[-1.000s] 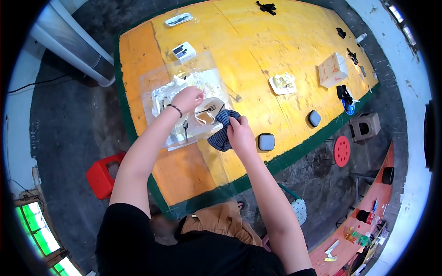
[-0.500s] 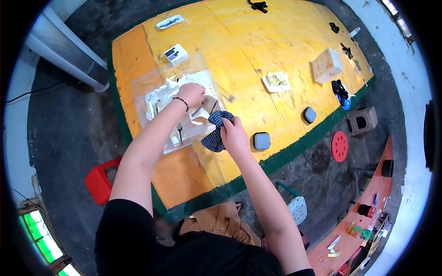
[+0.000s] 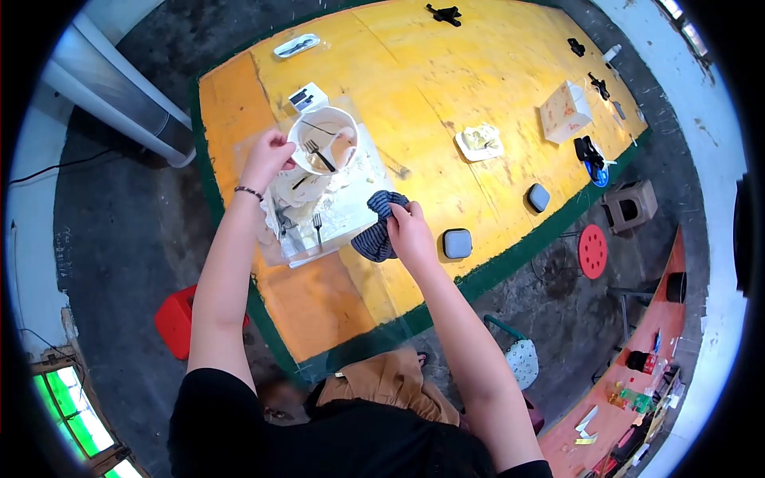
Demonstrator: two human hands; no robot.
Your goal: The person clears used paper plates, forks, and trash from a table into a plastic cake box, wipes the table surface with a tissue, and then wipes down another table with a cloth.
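My left hand grips the near-left rim of a white round tub. A dark fork lies inside it with a brownish residue. The tub is held over a cream-smeared white board on a clear plastic sheet, where another dark fork lies. In my right hand, fingers pinched, is a dark striped cloth that looks knitted. It hangs at the board's right corner.
The yellow table carries a small white box, a white tray, a plate with food remains, two grey cases, including one near the cloth, and a paper bag. A red stool stands left.
My left hand has moved left and up from over the board, and the tub, tilted before, now shows its open top. My right hand and the cloth have barely shifted.
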